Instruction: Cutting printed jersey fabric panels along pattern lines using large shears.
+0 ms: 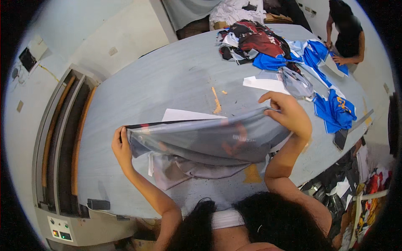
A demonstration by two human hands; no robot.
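A thin grey fabric piece (pixel 201 140) with a faint print showing through hangs stretched between my two hands, above the near part of the table. My left hand (pixel 122 147) is closed, its fingers pinching the left end of the fabric's dark upper edge. At the other end my right hand (pixel 291 115) grips the upper edge between thumb and curled fingers. The middle of the cloth sags. Below it lies a mauve-grey fabric piece (pixel 167 170), partly covered. A white paper sheet (pixel 190 114) sticks out behind the held fabric.
The large grey-blue table (pixel 138 88) bears piled dark-red garments (pixel 261 39), blue fabric pieces (pixel 335 109), another white sheet (pixel 264 83) and a dark phone-like object (pixel 340 140). A long roller machine (pixel 63 142) stands left. A co-worker (pixel 345 31) handles blue fabric at the far right.
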